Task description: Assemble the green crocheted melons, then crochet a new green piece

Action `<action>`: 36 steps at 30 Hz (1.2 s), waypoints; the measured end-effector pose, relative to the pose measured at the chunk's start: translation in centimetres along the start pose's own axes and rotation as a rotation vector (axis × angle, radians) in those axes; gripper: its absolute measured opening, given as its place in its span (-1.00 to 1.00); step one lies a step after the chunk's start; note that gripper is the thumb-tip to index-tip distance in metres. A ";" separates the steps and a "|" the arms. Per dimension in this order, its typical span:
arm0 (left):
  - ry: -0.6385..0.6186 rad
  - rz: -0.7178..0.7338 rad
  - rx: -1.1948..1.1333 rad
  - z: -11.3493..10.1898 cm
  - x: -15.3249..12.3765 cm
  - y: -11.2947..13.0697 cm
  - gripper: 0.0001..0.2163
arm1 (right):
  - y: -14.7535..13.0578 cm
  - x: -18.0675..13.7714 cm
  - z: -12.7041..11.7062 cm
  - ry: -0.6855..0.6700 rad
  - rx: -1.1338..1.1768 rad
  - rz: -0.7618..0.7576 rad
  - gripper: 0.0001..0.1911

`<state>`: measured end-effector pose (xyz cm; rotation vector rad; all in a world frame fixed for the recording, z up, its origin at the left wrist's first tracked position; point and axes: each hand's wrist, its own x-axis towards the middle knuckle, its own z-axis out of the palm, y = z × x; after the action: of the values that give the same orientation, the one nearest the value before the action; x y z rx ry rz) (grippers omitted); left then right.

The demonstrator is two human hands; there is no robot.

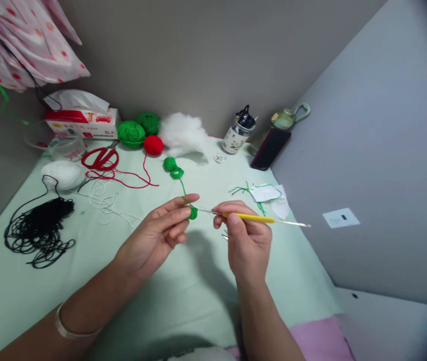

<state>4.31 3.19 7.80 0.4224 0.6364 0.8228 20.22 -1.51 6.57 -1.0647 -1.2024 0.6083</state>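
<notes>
My left hand pinches a small green crochet piece between thumb and fingers. From it a strand of green yarn runs up over a finger to a green crocheted ring and a small green ball. My right hand grips a crochet hook by its yellow handle, like a pen. One thin metal end of the hook reaches the green piece; the other hooked end sticks out to the right. Whether a loop sits on the tip is too small to tell.
Black yarn, a white yarn ball and red-handled scissors lie left. Behind are a tissue box, green yarn balls, a red ball and white stuffing. A pen jar and phone stand right.
</notes>
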 end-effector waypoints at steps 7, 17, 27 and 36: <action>-0.038 0.080 0.176 0.4 -0.3 -0.7 -0.68 | 0.4 -0.1 0.6 -0.032 0.149 0.130 -0.83; -0.096 -0.117 0.043 -0.1 -0.4 0.2 -0.60 | 0.3 0.4 0.3 0.009 0.393 0.329 -0.84; -0.068 0.110 0.241 0.2 -0.4 -1.0 -0.68 | 0.3 -0.1 0.7 -0.033 0.248 0.283 -0.86; -0.030 0.090 0.262 0.3 -0.4 -0.3 -0.66 | 0.0 0.6 0.4 0.007 0.424 0.391 -0.79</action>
<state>4.47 2.68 8.05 0.7041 0.7041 0.8200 19.99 -0.87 6.88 -0.9371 -0.8082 1.1075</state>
